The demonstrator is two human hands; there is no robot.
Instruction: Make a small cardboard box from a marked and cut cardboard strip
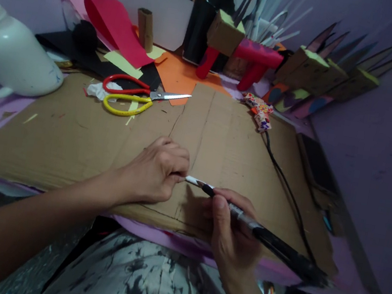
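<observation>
My left hand [162,169] rests low over the cardboard sheet [142,153], its fingers closed around one end of a thin white stick [192,180]. The stick's other end points right, towards my right hand [235,229]. That hand grips a black pen [273,243] between thumb and fingers, tilted, with its tip at the stick's free end. Whether the tip touches the stick is too small to tell. Pencil-like lines run over the cardboard under and beyond my left hand.
Scissors [151,97] with one red and one yellow handle lie ahead on the left. A patterned glue gun [260,111] trails a black cord at right. A white jug [16,51] stands far left. Red paper [116,28], orange paper [173,70] and cardboard figures [226,34] line the back.
</observation>
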